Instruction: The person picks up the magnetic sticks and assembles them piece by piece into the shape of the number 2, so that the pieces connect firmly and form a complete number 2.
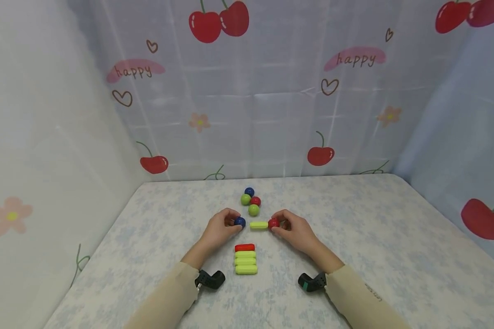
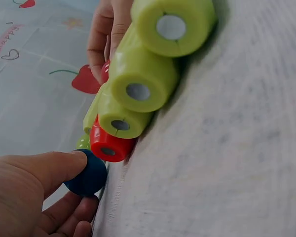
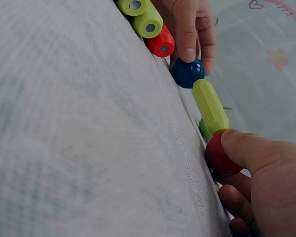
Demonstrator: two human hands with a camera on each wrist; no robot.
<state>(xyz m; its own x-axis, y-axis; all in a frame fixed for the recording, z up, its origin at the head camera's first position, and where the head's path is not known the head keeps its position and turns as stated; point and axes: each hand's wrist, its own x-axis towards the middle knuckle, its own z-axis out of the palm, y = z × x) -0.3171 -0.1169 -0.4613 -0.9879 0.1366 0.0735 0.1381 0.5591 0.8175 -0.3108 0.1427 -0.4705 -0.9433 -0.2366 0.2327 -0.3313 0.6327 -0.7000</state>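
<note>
My left hand [image 1: 221, 226] pinches a dark blue ball [image 1: 240, 222] between thumb and fingers, low over the table. Opposite it, my right hand [image 1: 295, 229] pinches a red ball [image 1: 273, 223]. A yellow-green rod [image 1: 258, 225] sticks out from the red ball toward the blue one, its far end free in the head view with a small gap to the blue ball. In the right wrist view the rod [image 3: 210, 105] meets the red ball [image 3: 222, 154] at one end; the blue ball [image 3: 188, 73] appears close to its other end.
Nearer me lies a row of rods: a red rod [image 1: 244, 247] and several yellow-green rods [image 1: 245, 262], with grey metal discs in their ends. Beyond the hands sit a blue ball [image 1: 249, 192], a red ball [image 1: 255, 201] and two green balls [image 1: 253, 210]. A printed curtain [image 1: 255, 114] surrounds the table.
</note>
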